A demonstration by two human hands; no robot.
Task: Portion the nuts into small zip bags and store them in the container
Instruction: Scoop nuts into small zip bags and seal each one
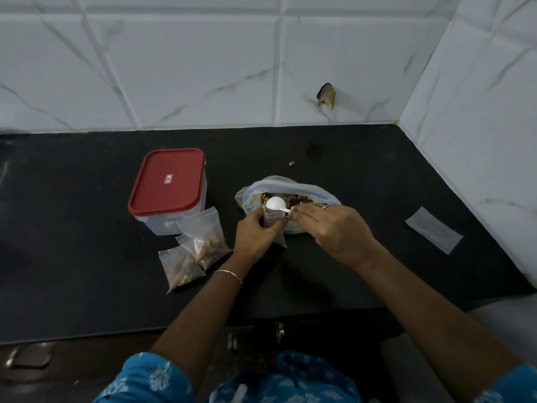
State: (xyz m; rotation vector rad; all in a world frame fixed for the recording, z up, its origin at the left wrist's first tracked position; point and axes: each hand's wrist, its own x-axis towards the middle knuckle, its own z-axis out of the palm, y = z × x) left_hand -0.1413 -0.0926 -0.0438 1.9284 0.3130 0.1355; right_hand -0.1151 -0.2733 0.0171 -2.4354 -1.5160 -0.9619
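A small clear plastic zip bag (272, 220) is gripped by the curled left hand (255, 235), a white plastic scoop (275, 203) is pinched at its handle above it by the right hand (331, 229), the large open clear bag of nuts (308, 189) is seen just beyond, the red-lidded clear container (167, 181) farther left

On the worktop (87, 234), the container (167, 193) stands left of centre, two filled zip bags (205, 242) before it, the large nut bag (293, 189) at centre, one empty zip bag (433, 229) near the right edge.
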